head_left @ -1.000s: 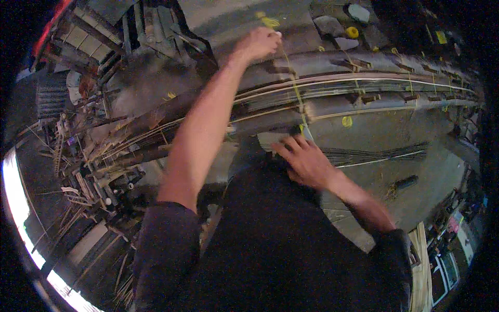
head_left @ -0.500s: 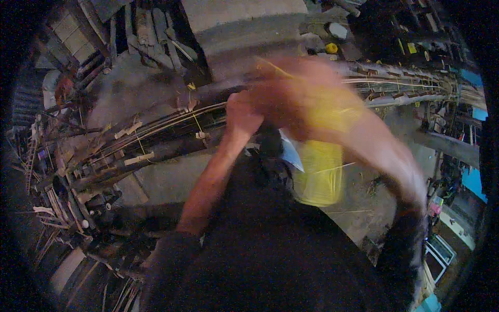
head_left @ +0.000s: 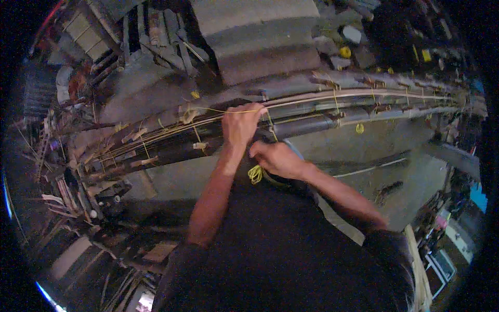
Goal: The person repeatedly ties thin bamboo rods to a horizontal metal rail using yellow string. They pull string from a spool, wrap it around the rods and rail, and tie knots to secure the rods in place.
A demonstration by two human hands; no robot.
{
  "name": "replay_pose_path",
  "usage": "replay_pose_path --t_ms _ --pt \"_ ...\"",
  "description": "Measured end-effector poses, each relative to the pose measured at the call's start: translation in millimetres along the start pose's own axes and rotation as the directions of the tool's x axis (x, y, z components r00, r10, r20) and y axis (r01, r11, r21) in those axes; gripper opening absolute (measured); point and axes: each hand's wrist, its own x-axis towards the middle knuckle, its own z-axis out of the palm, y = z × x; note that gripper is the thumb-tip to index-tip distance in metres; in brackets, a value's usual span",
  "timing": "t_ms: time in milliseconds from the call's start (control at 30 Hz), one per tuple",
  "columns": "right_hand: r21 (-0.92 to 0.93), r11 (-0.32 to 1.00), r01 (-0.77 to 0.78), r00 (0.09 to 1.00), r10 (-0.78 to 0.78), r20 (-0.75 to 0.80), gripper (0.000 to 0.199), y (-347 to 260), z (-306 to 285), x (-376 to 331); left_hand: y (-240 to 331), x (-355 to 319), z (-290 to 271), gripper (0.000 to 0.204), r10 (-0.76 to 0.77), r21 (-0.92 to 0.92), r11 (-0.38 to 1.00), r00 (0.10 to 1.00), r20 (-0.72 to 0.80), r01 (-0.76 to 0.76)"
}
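A yellow string [head_left: 214, 110] runs taut across the back of the fingers of my left hand [head_left: 241, 124], which is closed at the thin rods [head_left: 291, 101] lying along a long frame. The string seems pinched at its thumb side. Lower and to the right, my right hand [head_left: 280, 160] is closed on another stretch of the yellow string, which slants down from the frame's edge. A small looped bundle of yellow string [head_left: 255, 174] hangs just below its fingers, in front of my dark shirt. The fingertips of both hands are partly hidden.
The frame's dark pole [head_left: 306, 126] curves across the view, with string ties and small wooden pegs along it. Another coil of yellow string [head_left: 360, 128] hangs at the right. Timber pieces [head_left: 161, 31] lie at the far left; a white-framed panel [head_left: 441, 270] stands lower right.
My right hand, blurred and above the frame earlier, has come down toward my body. The wide yellow smear beside it is now a small hanging bundle. My left hand stays near its place.
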Motion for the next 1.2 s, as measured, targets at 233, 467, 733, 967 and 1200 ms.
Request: replay_pose_path --t_ms 233,467,733,967,1200 --pt "-0.286 0.95 0.124 0.99 -0.14 -0.036 0.027 40 50 13 32 107 -26 0.042 -0.329 -0.478 0.781 0.916 0.23 0.401" --pt "-0.671 0.732 -0.118 0.83 -0.298 -0.471 0.02 23 -106 -1 -63 129 26 0.04 -0.351 -0.274 0.793 0.776 0.525 0.544" --pt "-0.535 0.808 -0.245 0.731 -0.209 -0.65 0.012 -89 -145 15 -135 91 -137 0.039 -0.048 -0.373 0.919 0.976 0.211 0.126" --pt "-0.178 0.812 -0.556 0.532 0.183 -0.827 0.023 -68 -64 23 -168 -1 -225 0.031 -0.302 -0.65 0.698 0.947 0.114 0.301" --pt "0.326 0.904 -0.277 0.496 0.425 -0.757 0.024 -14 -5 42 -160 -16 -247 0.027 -0.218 -0.662 0.705 0.966 0.137 0.253"
